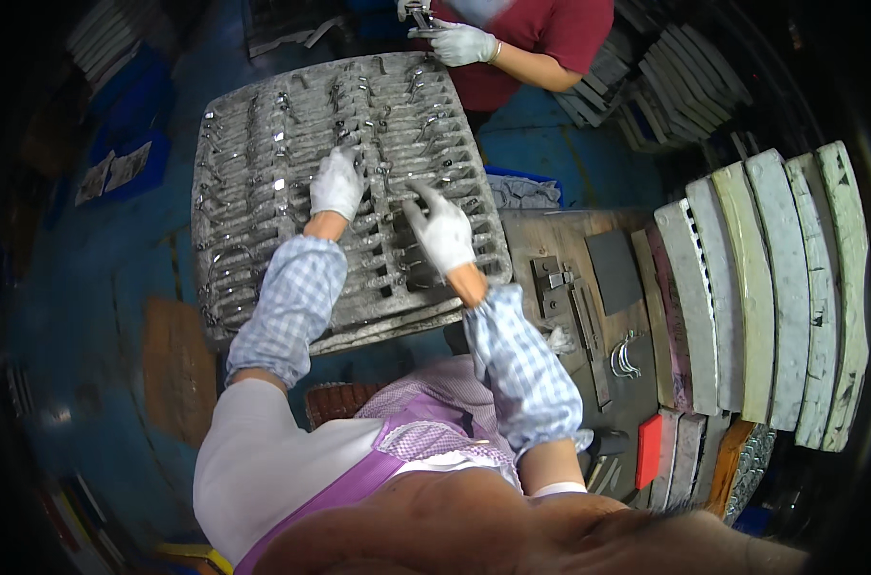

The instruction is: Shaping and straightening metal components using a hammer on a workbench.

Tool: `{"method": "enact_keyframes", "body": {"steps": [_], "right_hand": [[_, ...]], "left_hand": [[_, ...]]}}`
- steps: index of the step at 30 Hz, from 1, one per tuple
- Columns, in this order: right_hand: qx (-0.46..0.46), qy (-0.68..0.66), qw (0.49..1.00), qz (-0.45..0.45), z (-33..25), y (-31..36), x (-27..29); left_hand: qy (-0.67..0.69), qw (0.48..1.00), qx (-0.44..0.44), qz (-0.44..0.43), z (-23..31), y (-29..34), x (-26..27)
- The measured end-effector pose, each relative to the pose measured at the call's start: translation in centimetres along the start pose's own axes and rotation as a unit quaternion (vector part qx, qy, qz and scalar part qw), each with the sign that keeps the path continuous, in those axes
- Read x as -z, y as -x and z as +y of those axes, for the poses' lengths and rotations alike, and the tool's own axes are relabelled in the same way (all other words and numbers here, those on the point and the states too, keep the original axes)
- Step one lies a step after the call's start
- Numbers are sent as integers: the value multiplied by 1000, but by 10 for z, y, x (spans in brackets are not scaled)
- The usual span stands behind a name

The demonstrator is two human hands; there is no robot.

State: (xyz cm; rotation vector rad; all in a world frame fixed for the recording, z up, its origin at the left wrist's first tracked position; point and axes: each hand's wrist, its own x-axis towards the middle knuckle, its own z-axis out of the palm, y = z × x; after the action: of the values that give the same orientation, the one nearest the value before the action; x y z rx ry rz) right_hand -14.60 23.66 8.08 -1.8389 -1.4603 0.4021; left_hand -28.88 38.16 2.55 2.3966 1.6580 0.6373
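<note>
A large grey moulded tray (349,278) lies in front of me, its rows of slots filled with small shiny curved metal parts. My left hand (337,187), in a white glove, reaches over the middle of the tray. Its fingers are drawn together beside a metal part (341,133); what they hold, if anything, is hidden. To the right, my right hand (443,230), also gloved, hovers over the tray's right side with thumb and fingers apart and nothing visible between them. Blue checked sleeves cover both forearms.
Across the tray a person in a red shirt (574,38) holds a metal piece (418,17) in gloved hands. On my right, a wooden bench (541,230) carries a metal fixture (550,283), curved metal pieces (627,356) and a red block (649,450). Upright pale trays (776,287) stand beyond.
</note>
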Motion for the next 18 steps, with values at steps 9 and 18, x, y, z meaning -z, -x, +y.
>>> {"method": "enact_keyframes", "body": {"steps": [9,18], "right_hand": [[-15,33,999,-9,7,-76,-66],[-21,-16,1000,10,17,-24,-8]], "left_hand": [[55,989,121,-65,-4,-1,6],[96,991,83,-38,-13,-2,-11]]}}
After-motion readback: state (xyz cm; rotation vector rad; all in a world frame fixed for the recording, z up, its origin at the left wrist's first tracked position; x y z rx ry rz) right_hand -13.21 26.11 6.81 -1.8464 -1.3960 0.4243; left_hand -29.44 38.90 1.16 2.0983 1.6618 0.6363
